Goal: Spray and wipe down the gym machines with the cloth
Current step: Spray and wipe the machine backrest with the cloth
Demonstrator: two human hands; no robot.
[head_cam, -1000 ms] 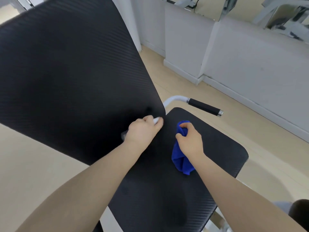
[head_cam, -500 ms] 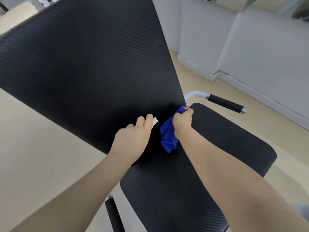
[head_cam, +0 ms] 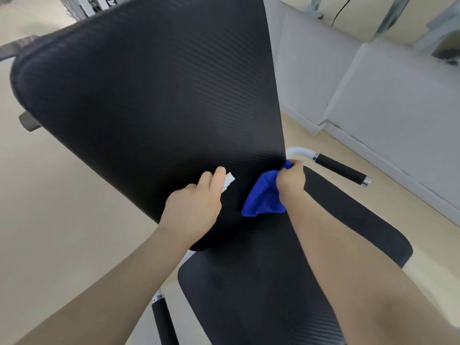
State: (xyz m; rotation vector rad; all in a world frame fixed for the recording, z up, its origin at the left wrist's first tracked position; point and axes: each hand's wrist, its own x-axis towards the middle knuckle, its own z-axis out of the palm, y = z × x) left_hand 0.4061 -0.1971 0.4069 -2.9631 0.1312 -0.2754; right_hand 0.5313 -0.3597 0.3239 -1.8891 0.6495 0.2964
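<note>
We see the bright blue soft cloth (head_cam: pixel 263 196) bunched into a loose wad, its folds hanging down below the fist that holds it, and it lies against the lower right corner of the tall black padded backrest with a fine ribbed weave (head_cam: pixel 159 100), right where that pad meets the black padded seat of the same weave (head_cam: pixel 348 235). Our right hand (head_cam: pixel 290 181) has its fingers curled tight round the upper part of the cloth, pressing it at the backrest's edge. Our left hand (head_cam: pixel 193 207) sits just beside it against the backrest's lower part, fingers curled round a small white object (head_cam: pixel 229 181) of which only a flat tip pokes out past the fingertips; we cannot tell from this view what it is. Behind the right hand a curved white metal tube ends in a black foam-covered handle with a chrome end ring (head_cam: pixel 341 169), clear of the cloth. A second black foam handle (head_cam: pixel 164 322) shows below the seat's left edge. Pale beige flooring (head_cam: pixel 62 220) runs under the machine, and white wall panels (head_cam: pixel 398 100) stand at the right.
</note>
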